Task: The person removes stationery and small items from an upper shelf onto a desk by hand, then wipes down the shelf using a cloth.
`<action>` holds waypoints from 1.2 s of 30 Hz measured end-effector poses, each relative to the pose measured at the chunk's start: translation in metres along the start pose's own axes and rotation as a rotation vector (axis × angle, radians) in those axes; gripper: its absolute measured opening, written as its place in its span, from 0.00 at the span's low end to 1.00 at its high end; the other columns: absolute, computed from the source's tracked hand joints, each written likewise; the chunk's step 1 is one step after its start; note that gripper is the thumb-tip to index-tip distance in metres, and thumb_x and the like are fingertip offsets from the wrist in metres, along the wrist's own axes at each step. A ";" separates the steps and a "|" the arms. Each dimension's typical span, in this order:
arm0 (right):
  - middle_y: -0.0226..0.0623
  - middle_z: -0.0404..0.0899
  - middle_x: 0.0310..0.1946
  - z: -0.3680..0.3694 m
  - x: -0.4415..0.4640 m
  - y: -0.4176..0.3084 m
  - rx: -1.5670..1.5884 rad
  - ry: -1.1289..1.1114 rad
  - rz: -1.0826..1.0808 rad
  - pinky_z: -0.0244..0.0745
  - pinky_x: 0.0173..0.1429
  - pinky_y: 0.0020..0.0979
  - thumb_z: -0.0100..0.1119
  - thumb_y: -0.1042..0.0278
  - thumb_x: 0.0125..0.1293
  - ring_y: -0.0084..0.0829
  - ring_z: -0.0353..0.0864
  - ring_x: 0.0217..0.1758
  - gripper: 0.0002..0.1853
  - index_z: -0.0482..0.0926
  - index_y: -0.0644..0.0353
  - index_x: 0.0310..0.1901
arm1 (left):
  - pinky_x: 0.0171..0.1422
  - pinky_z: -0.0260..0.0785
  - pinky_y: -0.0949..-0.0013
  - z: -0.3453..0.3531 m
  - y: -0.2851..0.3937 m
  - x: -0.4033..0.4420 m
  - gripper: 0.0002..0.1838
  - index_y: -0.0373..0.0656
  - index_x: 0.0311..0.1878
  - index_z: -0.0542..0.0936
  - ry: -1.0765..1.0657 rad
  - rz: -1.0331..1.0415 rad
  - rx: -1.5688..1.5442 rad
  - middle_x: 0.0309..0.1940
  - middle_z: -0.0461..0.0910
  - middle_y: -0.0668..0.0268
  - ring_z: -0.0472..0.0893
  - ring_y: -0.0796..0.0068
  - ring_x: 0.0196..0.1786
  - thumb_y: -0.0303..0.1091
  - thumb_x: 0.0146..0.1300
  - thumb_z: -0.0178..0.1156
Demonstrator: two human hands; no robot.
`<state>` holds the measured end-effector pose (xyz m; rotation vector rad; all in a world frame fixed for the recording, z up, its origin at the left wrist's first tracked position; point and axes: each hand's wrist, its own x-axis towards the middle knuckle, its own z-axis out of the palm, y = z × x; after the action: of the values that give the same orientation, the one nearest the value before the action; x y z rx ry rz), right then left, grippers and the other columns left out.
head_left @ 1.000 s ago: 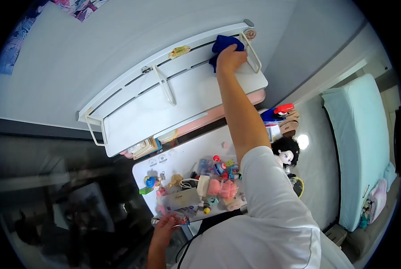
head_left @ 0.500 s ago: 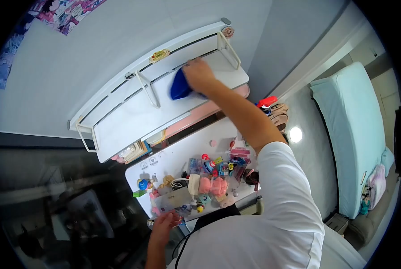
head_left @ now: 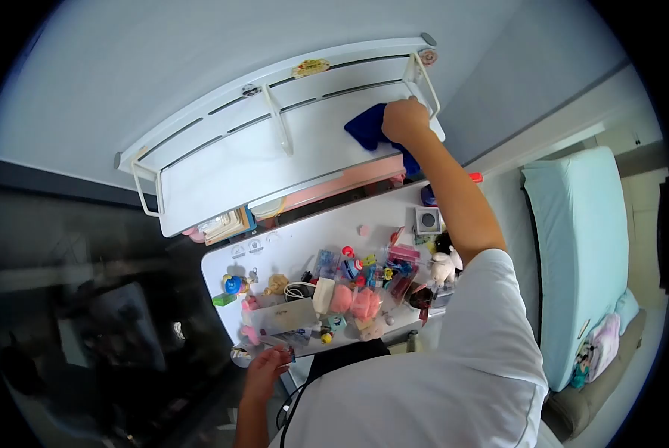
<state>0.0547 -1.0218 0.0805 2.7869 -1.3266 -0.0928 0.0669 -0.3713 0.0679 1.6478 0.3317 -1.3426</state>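
Note:
My right hand [head_left: 407,121] is closed on a dark blue cloth [head_left: 367,127] at the right end of the white upper shelf [head_left: 222,168], close to the cream metal bracket [head_left: 426,86]. Part of the cloth lies flat on the shelf and another part hangs past its front edge. Low in the view, my left hand [head_left: 265,369] is at the near left edge of the desk. Its fingers are pinched together around something small and colourful that I cannot make out. A clear plastic box [head_left: 283,316] lies just beyond that hand.
Small toys crowd the white desk [head_left: 304,235], among them a pink plush [head_left: 366,302], a white charger block [head_left: 323,295] and a white plush toy [head_left: 445,266]. Books [head_left: 226,226] stand beneath the shelf. A bed [head_left: 581,246] is on the right, a dark glossy surface [head_left: 88,299] on the left.
My right hand has slid the blue cloth rightward along the shelf to its right end. My left hand has shifted slightly left. The whole view has turned a little.

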 end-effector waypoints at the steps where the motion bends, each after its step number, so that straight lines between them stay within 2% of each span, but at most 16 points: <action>1: 0.41 0.89 0.44 0.004 0.004 0.003 0.042 -0.054 -0.025 0.79 0.57 0.51 0.59 0.60 0.64 0.51 0.85 0.53 0.14 0.90 0.56 0.43 | 0.59 0.76 0.64 -0.001 -0.002 0.002 0.21 0.38 0.64 0.78 -0.004 0.002 0.012 0.52 0.85 0.62 0.84 0.69 0.54 0.43 0.78 0.58; 2: 0.47 0.88 0.43 0.026 0.023 0.014 0.235 0.061 -0.045 0.80 0.56 0.54 0.60 0.52 0.67 0.57 0.86 0.48 0.20 0.88 0.61 0.46 | 0.60 0.76 0.64 -0.002 -0.003 0.004 0.21 0.38 0.65 0.78 -0.005 0.002 0.029 0.53 0.85 0.61 0.84 0.69 0.54 0.43 0.78 0.58; 6: 0.54 0.86 0.47 0.005 0.010 -0.053 0.315 0.260 0.292 0.79 0.58 0.53 0.63 0.37 0.65 0.58 0.83 0.55 0.31 0.85 0.64 0.48 | 0.61 0.75 0.64 0.004 0.006 -0.002 0.22 0.38 0.66 0.78 -0.027 0.017 0.062 0.55 0.84 0.61 0.83 0.70 0.55 0.44 0.78 0.57; 8: 0.56 0.82 0.52 0.018 0.008 -0.097 0.381 0.330 0.285 0.78 0.59 0.53 0.64 0.40 0.66 0.56 0.79 0.59 0.30 0.85 0.65 0.48 | 0.62 0.75 0.64 0.008 0.012 -0.005 0.23 0.38 0.66 0.77 -0.043 0.025 0.075 0.56 0.84 0.61 0.83 0.70 0.56 0.44 0.78 0.57; 11: 0.49 0.82 0.55 0.011 -0.004 -0.149 0.398 0.193 -0.001 0.74 0.62 0.48 0.63 0.44 0.66 0.48 0.77 0.63 0.28 0.84 0.64 0.52 | 0.62 0.74 0.64 0.018 0.022 -0.011 0.23 0.38 0.66 0.77 -0.050 0.028 0.090 0.56 0.84 0.61 0.82 0.71 0.56 0.43 0.78 0.57; 13: 0.45 0.82 0.53 0.019 -0.019 -0.164 0.389 0.275 -0.231 0.74 0.61 0.49 0.64 0.46 0.64 0.47 0.77 0.61 0.25 0.85 0.60 0.51 | 0.62 0.74 0.64 0.020 0.022 -0.017 0.22 0.38 0.66 0.77 -0.053 0.022 0.094 0.56 0.84 0.61 0.82 0.71 0.56 0.43 0.78 0.57; 16: 0.43 0.83 0.50 0.023 -0.039 -0.146 0.440 0.335 -0.410 0.76 0.58 0.48 0.66 0.52 0.64 0.47 0.79 0.55 0.20 0.86 0.58 0.50 | 0.61 0.75 0.65 0.017 0.018 -0.011 0.22 0.37 0.66 0.77 -0.060 0.028 0.086 0.54 0.84 0.61 0.83 0.70 0.56 0.43 0.79 0.56; 23: 0.41 0.85 0.51 0.020 -0.062 -0.075 0.615 0.107 -0.965 0.76 0.62 0.43 0.70 0.65 0.57 0.46 0.80 0.57 0.17 0.87 0.58 0.49 | 0.60 0.75 0.65 0.019 0.011 -0.004 0.21 0.38 0.65 0.78 -0.052 0.016 0.083 0.54 0.85 0.63 0.83 0.70 0.55 0.42 0.78 0.58; 25: 0.41 0.87 0.50 0.023 -0.051 -0.041 0.658 0.093 -0.896 0.76 0.64 0.42 0.70 0.70 0.53 0.46 0.82 0.56 0.17 0.87 0.59 0.48 | 0.60 0.76 0.66 0.017 0.008 -0.007 0.21 0.38 0.65 0.78 -0.055 0.023 0.068 0.53 0.85 0.62 0.83 0.70 0.55 0.43 0.78 0.58; 26: 0.42 0.88 0.48 0.014 -0.055 -0.031 0.539 0.195 -0.739 0.76 0.65 0.41 0.69 0.73 0.51 0.47 0.83 0.54 0.19 0.87 0.59 0.47 | 0.60 0.76 0.65 0.016 0.007 -0.008 0.21 0.38 0.65 0.78 -0.051 0.028 0.061 0.53 0.85 0.62 0.83 0.70 0.55 0.43 0.78 0.58; 29: 0.38 0.84 0.54 0.038 -0.058 -0.041 0.351 0.512 -0.050 0.72 0.59 0.53 0.67 0.54 0.62 0.47 0.78 0.59 0.18 0.87 0.51 0.50 | 0.59 0.76 0.65 0.011 -0.004 -0.004 0.22 0.38 0.65 0.78 -0.029 0.018 0.031 0.53 0.84 0.62 0.83 0.69 0.55 0.43 0.78 0.59; 30: 0.39 0.81 0.58 0.031 -0.063 -0.057 0.347 0.398 0.058 0.68 0.59 0.56 0.67 0.45 0.63 0.48 0.75 0.61 0.24 0.85 0.50 0.55 | 0.59 0.77 0.65 0.008 -0.008 -0.003 0.22 0.38 0.65 0.78 -0.025 0.008 0.033 0.53 0.84 0.62 0.83 0.69 0.54 0.43 0.78 0.59; 32: 0.40 0.79 0.61 0.016 -0.087 -0.085 0.326 0.324 0.004 0.69 0.58 0.52 0.72 0.43 0.57 0.48 0.75 0.63 0.31 0.82 0.50 0.59 | 0.59 0.77 0.65 0.011 -0.012 -0.001 0.22 0.38 0.65 0.78 -0.039 -0.004 0.031 0.53 0.84 0.62 0.84 0.69 0.54 0.43 0.78 0.59; 33: 0.39 0.79 0.60 0.027 -0.091 -0.091 0.391 0.373 -0.149 0.68 0.60 0.52 0.74 0.48 0.54 0.47 0.74 0.63 0.30 0.83 0.51 0.57 | 0.58 0.77 0.65 0.012 -0.013 -0.001 0.22 0.37 0.65 0.78 -0.050 -0.014 0.039 0.53 0.84 0.62 0.84 0.69 0.54 0.43 0.78 0.59; 35: 0.35 0.78 0.64 0.043 -0.101 -0.084 0.557 0.409 -0.386 0.62 0.71 0.56 0.74 0.56 0.54 0.45 0.72 0.68 0.26 0.84 0.50 0.56 | 0.58 0.77 0.66 0.012 -0.008 0.000 0.21 0.37 0.65 0.78 -0.064 -0.009 0.062 0.54 0.84 0.61 0.84 0.70 0.54 0.43 0.78 0.58; 36: 0.36 0.77 0.66 0.046 -0.102 -0.074 0.549 0.414 -0.327 0.58 0.74 0.57 0.74 0.56 0.54 0.47 0.70 0.70 0.26 0.84 0.50 0.57 | 0.58 0.77 0.66 0.014 -0.003 -0.002 0.21 0.37 0.65 0.78 -0.071 0.000 0.071 0.54 0.84 0.61 0.84 0.70 0.55 0.43 0.78 0.58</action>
<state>0.0445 -0.8968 0.0327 3.1655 -0.8867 0.9134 0.0556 -0.3801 0.0686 1.6535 0.2445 -1.4239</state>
